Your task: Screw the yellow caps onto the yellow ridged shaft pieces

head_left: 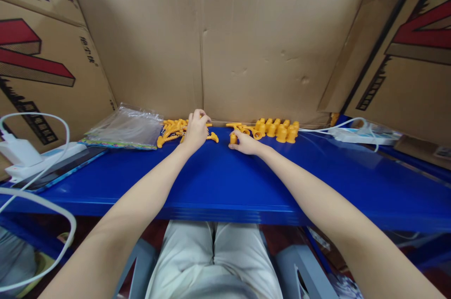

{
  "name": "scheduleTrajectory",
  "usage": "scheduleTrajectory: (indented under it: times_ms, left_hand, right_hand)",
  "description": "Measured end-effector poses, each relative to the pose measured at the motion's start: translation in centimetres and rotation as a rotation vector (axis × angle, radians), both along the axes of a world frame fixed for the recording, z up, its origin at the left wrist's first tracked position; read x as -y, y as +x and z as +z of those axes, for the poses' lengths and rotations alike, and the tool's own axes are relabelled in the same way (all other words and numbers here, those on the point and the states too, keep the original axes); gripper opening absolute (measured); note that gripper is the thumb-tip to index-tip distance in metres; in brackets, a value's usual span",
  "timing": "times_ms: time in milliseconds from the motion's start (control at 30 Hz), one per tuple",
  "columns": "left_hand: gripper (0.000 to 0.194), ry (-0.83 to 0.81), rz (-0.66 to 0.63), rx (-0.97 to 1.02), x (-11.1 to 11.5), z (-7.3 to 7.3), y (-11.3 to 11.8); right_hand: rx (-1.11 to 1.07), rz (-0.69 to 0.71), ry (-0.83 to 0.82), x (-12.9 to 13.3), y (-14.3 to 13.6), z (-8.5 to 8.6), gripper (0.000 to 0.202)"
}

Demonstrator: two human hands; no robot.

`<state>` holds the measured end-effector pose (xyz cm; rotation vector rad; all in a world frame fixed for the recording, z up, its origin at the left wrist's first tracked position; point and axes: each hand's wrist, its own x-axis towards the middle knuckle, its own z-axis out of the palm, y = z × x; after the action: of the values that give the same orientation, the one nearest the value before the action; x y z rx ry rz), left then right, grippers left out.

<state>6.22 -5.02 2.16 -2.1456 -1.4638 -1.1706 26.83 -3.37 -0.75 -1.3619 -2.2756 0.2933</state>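
My left hand [196,131] is over a pile of orange-yellow curved plastic pieces [171,134] near the back of the blue tabletop. Its fingers are bent closed, with bits of orange beside them; what they pinch is hidden. My right hand [245,143] grips a small orange plastic cup-shaped piece [233,138] between thumb and fingers, just above or on the tabletop. Behind that hand lie several orange pieces with rings and stems [243,127]. To its right, several orange bell-shaped cups [282,132] stand in rows, open ends down.
Clear plastic bags [123,125] lie left of the pile. A white power strip and charger [26,153] with cables stand on a dark flat device [63,167]. Another white power strip [362,135] is at right. Cardboard [268,45] walls the back and sides of the blue table [225,186].
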Motion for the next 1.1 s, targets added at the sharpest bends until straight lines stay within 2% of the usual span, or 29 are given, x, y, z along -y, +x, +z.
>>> scheduleTrajectory:
  times_ms: [367,533,800,967,1100]
  left_hand:
    - [0.039,-0.058,-0.108,0.131,-1.1,-0.7,-0.1]
    - [0.042,-0.104,-0.144,0.269,-1.8,-0.8,-0.4]
    - [0.042,-0.252,-0.115,0.360,-2.4,-1.6,-0.2]
    - [0.042,-0.267,-0.100,0.326,-2.3,-1.7,-0.1]
    - [0.040,-0.242,-0.036,0.298,-2.3,-1.4,-0.5]
  right_hand:
    - [0.008,0.014,0.012,0.1,-0.1,0.0,0.030]
    - [0.060,0.027,0.105,0.3,-0.4,-0.2,0.017]
    - [0.080,0.179,0.322,1.6,-1.7,0.2,0.013]
    - [0.052,0.185,0.405,2.5,-1.8,1.1,0.021]
    - [0.078,0.164,0.441,2.6,-1.5,1.5,0.023]
